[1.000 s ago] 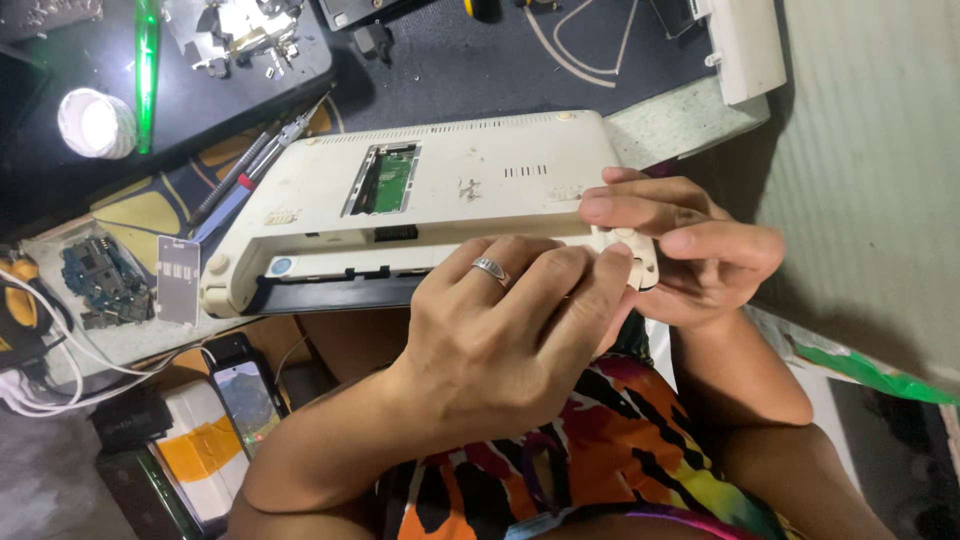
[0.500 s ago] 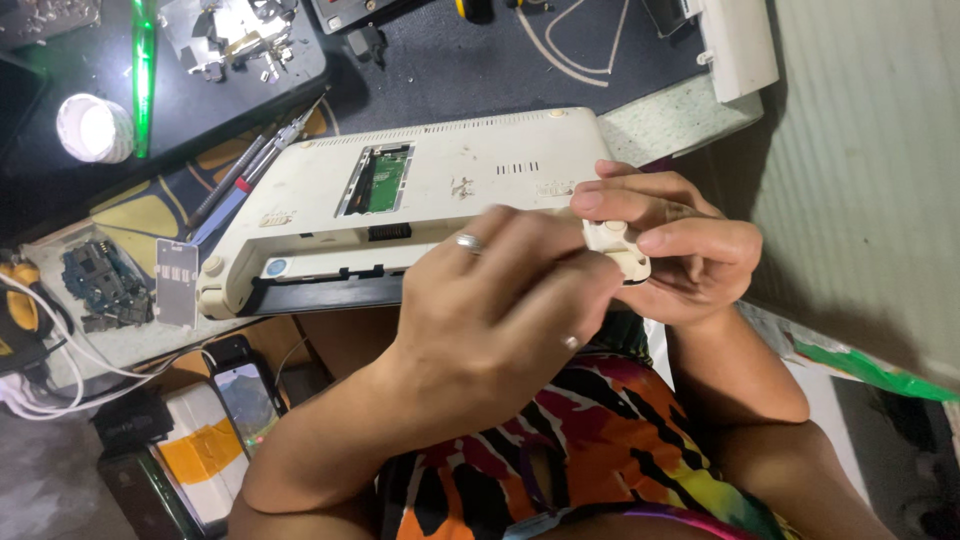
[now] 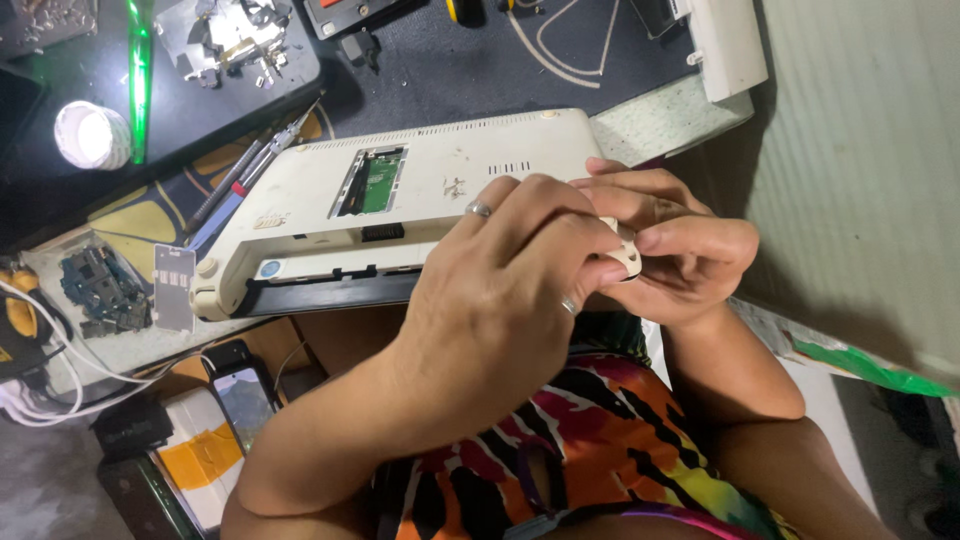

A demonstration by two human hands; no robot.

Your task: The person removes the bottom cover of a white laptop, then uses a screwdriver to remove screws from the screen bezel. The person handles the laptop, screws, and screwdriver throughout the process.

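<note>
A cream-white laptop point(image 3: 330, 215) lies upside down across my lap, with an open bay showing a green circuit board point(image 3: 379, 183). My left hand point(image 3: 510, 290), wearing rings, is curled over the laptop's right front corner and covers most of it. My right hand point(image 3: 680, 265) grips the same corner from the right, thumb and forefinger pinched on a small cream plastic corner piece point(image 3: 627, 260). The two hands touch each other there. What lies under my left palm is hidden.
A dark work mat point(image 3: 450, 70) holds metal parts, tools and a white cable. A glowing lamp point(image 3: 92, 136), a blue circuit board point(image 3: 95, 285), tweezers point(image 3: 250, 170), a phone point(image 3: 242, 400) and boxes sit at the left. A pale wall point(image 3: 870, 170) stands at the right.
My left hand has slid up and right over the corner, covering more of the small plastic piece. The right hand's grip has stayed in place.
</note>
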